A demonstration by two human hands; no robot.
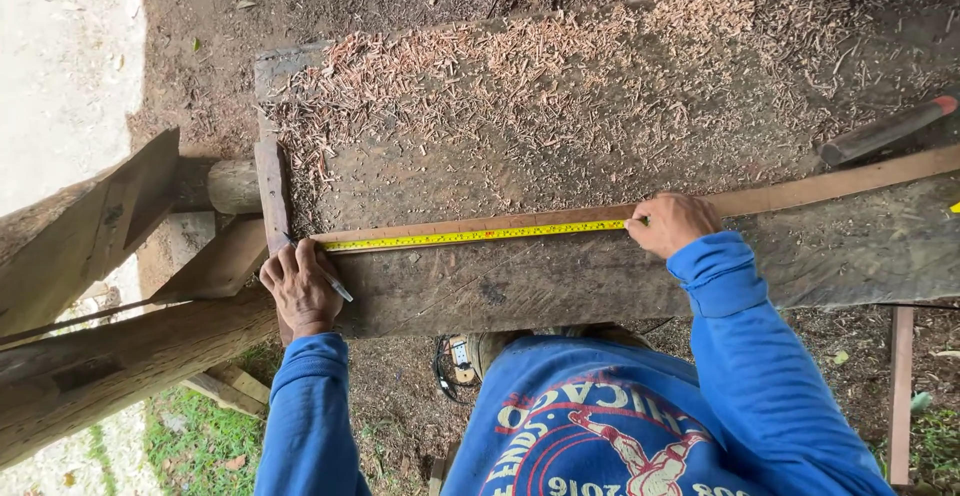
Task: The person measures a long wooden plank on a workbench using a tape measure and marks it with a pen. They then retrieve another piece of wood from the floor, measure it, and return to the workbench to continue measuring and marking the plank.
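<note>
One yellow tape measure (480, 236) along one wooden strip (800, 194) on bench (600, 276); left hand (298, 286) grip closed on pen (335, 284) at tape's left end, right hand (668, 222) pinching tape.

Soft, even daylight, overexposed glare at upper left, sharp focus throughout.

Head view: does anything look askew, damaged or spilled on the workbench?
Wood shavings lie scattered thickly over the bench top. The yellow tape measure lies flat along the thin strip, stretched between the left hand, which also holds a pen, and the right hand. Nothing looks damaged.
</note>
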